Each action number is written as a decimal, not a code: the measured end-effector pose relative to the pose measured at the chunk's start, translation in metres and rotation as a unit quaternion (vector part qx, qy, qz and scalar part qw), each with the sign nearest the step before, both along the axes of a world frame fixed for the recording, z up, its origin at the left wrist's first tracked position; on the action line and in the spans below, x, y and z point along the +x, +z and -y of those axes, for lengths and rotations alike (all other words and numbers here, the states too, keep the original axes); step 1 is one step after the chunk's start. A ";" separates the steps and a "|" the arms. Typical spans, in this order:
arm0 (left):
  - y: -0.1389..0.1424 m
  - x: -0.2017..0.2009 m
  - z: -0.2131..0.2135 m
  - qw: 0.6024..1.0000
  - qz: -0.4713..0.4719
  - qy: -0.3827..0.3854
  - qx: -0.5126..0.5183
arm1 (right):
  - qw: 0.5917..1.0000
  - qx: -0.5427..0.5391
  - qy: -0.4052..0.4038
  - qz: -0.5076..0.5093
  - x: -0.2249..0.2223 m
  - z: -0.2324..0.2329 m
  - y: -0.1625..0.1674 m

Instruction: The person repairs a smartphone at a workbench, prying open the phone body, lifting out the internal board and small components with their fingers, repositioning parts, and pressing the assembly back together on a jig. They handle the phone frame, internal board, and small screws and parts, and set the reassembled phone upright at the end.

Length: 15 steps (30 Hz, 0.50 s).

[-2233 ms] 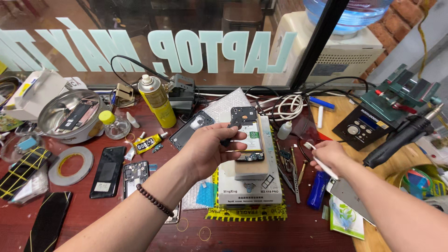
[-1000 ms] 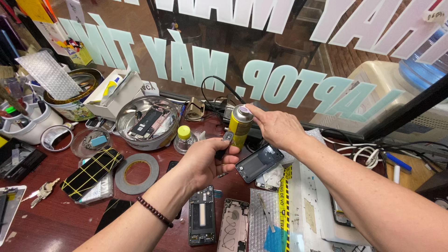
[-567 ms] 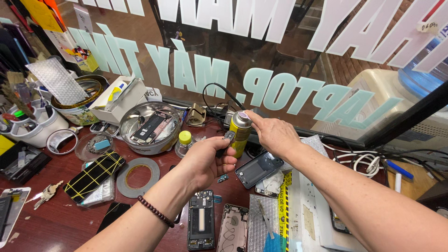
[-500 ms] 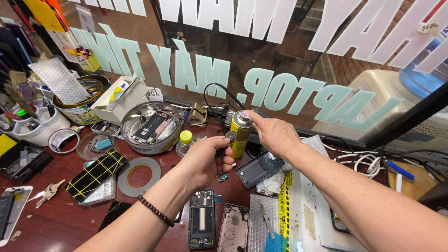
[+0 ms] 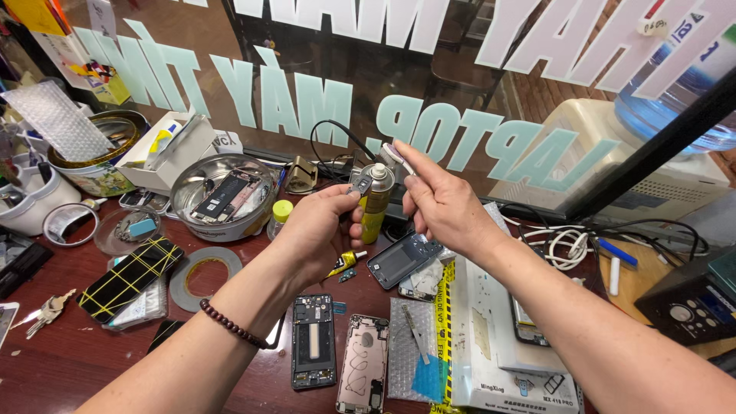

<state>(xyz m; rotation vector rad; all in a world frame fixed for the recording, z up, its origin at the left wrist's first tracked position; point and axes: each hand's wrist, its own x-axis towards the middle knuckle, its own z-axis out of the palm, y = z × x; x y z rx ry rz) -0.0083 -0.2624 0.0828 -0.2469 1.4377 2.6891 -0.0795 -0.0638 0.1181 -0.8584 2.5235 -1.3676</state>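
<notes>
1. Small grey metal part [image 5: 359,185]: held up above the tabletop, in front of the yellow spray can [image 5: 376,203], pinched at its lower edge by your left hand [image 5: 318,234]. It looks thin, stiff and very light; likely easy to bend or drop, so keep the hold on the edges, not the flat face.
2. Left hand: closed, thumb and fingertips clamped on the part.
3. Right hand [image 5: 445,207]: closed in a pinch on a slim white-tipped tool [image 5: 397,158], tip pointing toward the can's top. Light, rigid; a pen-style hold near the tip suits it.
4. Spray can: upright on the tabletop just behind the part, white nozzle on top. Smooth round wall, probably slippery; take it round the body if needed.
5. Near side: a dark phone frame [image 5: 313,351] and a pale phone back [image 5: 364,372] lie flat.
6. Left: steel bowl [image 5: 195,218] with phone parts; tape ring [image 5: 204,272] nearer.
7. Tabletop [image 5: 69,353]: dark red wood, crowded.
</notes>
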 end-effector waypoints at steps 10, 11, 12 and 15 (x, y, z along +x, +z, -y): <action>0.007 0.002 -0.029 1.000 -0.016 -0.012 0.003 | 0.983 0.063 -0.037 -0.167 0.008 -0.024 0.011; 0.006 0.003 -0.030 1.000 -0.020 -0.007 -0.001 | 0.977 0.041 0.023 -0.206 0.010 -0.023 0.007; 0.006 0.002 -0.030 1.000 -0.027 -0.005 -0.005 | 0.965 0.020 0.081 -0.247 0.014 -0.023 0.003; 0.006 0.000 -0.035 1.000 -0.007 0.002 -0.002 | 0.971 0.041 0.026 -0.234 0.012 -0.025 0.009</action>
